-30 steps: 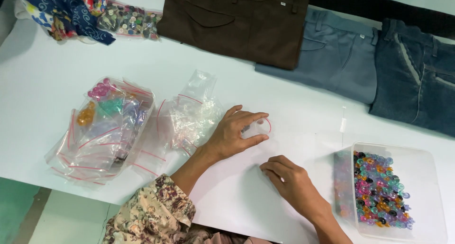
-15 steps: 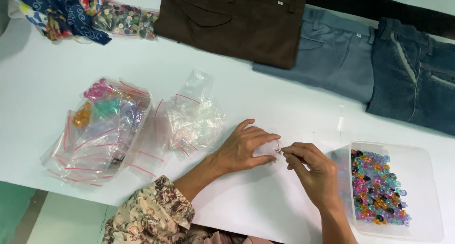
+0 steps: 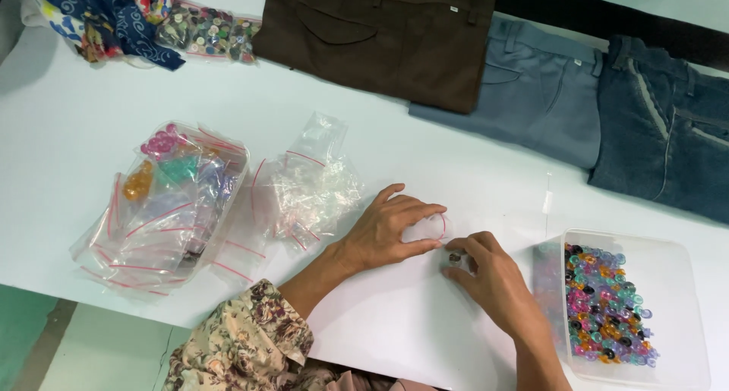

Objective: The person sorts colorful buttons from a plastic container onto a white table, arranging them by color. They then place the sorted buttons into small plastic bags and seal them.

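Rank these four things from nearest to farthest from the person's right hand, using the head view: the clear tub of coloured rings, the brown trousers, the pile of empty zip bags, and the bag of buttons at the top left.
From the right hand:
1. Clear tub of coloured rings, just to its right.
2. Pile of empty zip bags, to its left, past the left hand.
3. Brown trousers, across the table at the far edge.
4. Bag of buttons, far top left corner.

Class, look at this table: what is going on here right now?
A person is handling a small clear zip bag on a white table. The left hand holds it flat while the right hand pinches a small dark button at its mouth. A clear tub of coloured buttons sits at the right, piles of bags at the left, folded trousers behind.
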